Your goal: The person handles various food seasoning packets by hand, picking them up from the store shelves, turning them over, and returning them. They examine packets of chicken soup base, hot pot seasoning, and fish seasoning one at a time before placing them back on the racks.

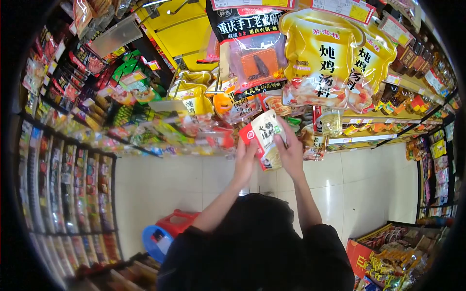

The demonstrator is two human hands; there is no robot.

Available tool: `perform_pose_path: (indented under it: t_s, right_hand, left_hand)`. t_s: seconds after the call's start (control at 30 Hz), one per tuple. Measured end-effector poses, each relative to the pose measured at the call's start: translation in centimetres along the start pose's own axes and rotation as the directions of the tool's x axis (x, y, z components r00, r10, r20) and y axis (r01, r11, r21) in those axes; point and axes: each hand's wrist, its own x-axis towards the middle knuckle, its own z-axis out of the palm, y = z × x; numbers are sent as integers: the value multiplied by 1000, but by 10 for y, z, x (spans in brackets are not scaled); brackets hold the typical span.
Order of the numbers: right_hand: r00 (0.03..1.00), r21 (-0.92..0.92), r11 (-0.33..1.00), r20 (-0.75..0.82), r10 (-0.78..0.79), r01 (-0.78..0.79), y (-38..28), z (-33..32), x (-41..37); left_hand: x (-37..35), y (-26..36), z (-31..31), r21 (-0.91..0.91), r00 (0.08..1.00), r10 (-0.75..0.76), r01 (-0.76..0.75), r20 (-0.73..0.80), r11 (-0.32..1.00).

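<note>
A red and cream food packet (266,137) with dark lettering and a green mark is held up at chest height, tilted, before the shelf. My left hand (245,159) is closed on its left, red edge. On the opposite edge, my right hand (290,151) grips it with the thumb across the front. Just beyond hang large yellow soup-seasoning pouches (320,60), and beside these is a clear-windowed hotpot base pack (257,60) with an orange-red block inside.
More yellow pouches (192,99) and green packs (128,72) fill the left shelves. Bottles (415,58) stand on the right shelf. On the tiled floor (320,179) behind me are a red basket (177,221) and a blue round item (156,242). A packed display bin (357,254) stands at lower right.
</note>
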Motion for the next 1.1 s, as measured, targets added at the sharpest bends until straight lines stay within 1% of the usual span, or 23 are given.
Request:
perform_pose_path:
  t_s: [0.03, 0.07, 0.1, 0.13, 0.17, 0.2, 0.27, 0.3, 0.37, 0.43, 0.5, 0.53, 0.57, 0.6, 0.63, 0.7, 0.73, 0.77, 0.87, 0.9, 0.97, 1.07, 1.1]
  right_hand:
    - [1000, 11, 1000, 8, -29, 29, 8, -4, 10]
    - [999, -34, 998, 2, -49, 49, 12, -10, 19]
    - [998, -81, 994, -4, -70, 69, 15, -16, 27]
    - [996, -128, 988, -9, -90, 88, 17, -19, 35]
    - [982, -204, 966, -70, -174, 156, 16, -19, 43]
    - [977, -241, 953, -66, -204, 183, 11, -21, 46]
    - [961, -317, 916, -49, -273, 245, -5, -25, 54]
    - [953, -359, 898, -63, -295, 254, -3, -25, 58]
    - [934, -352, 888, -87, -346, 296, 3, -22, 67]
    - [921, -375, 871, -98, -377, 317, 4, -21, 72]
    - [917, -426, 848, -95, -388, 315, 4, -20, 74]
    - [899, -434, 830, -90, -428, 351, 6, -20, 76]
    - [879, -442, 809, -86, -468, 388, 11, -18, 77]
    - [857, -449, 787, -82, -509, 424, 13, -17, 78]
    - [851, -437, 787, -86, -518, 435, 11, -16, 78]
    - [850, -424, 794, -98, -518, 436, 12, -16, 76]
    - [851, -417, 798, -101, -515, 434, 12, -15, 76]
    - [831, -421, 786, -121, -543, 453, 10, -14, 77]
    - [858, -501, 764, -79, -508, 406, 17, -19, 85]
    - [846, -530, 741, -78, -528, 413, 16, -19, 87]
    - [835, -521, 734, -72, -546, 435, 16, -20, 89]
    - [806, -507, 724, -90, -585, 468, 18, -18, 88]
    - [793, -502, 719, -102, -601, 480, 19, -17, 88]
  left_hand:
    - [10, 13, 2, 205, 997, 35, -48, 63, 978]
    - [39, 12, -14, 358, 972, 185, -227, 147, 906]
    - [70, 8, -26, 483, 917, 310, -397, 252, 780]
    - [74, 39, 1, 373, 943, 256, -320, 211, 871]
    - [93, 40, 6, 423, 918, 312, -391, 246, 817]
    - [106, 46, 10, 516, 926, 201, -348, 321, 783]
    - [120, 65, 23, 682, 905, -37, -292, 424, 670]
    - [109, 76, 45, 683, 938, 59, -291, 342, 670]
    - [141, 46, 30, 757, 953, 72, -279, 294, 591]
    - [147, 40, 28, 774, 929, 173, -369, 328, 514]
    - [143, 38, 24, 761, 968, 83, -239, 239, 603]
    - [138, 47, 29, 746, 980, 39, -176, 197, 642]
    - [130, 57, 34, 667, 981, 53, -165, 186, 727]
    - [118, 71, 45, 682, 987, 52, -144, 155, 717]
    - [108, 84, 55, 696, 991, 54, -124, 122, 707]
    - [113, 72, 48, 580, 961, 192, -272, 197, 767]
    - [117, 68, 46, 573, 960, 211, -280, 186, 770]
    - [120, 65, 44, 566, 958, 229, -288, 174, 773]
    - [137, 51, 40, 520, 949, 258, -314, 180, 794]
    - [142, 43, 36, 546, 966, 207, -258, 153, 797]
    - [152, 36, 28, 554, 983, 117, -178, 144, 813]
    - [157, 26, 25, 491, 950, 229, -306, 212, 816]
    - [156, 28, 26, 527, 947, 247, -321, 207, 787]
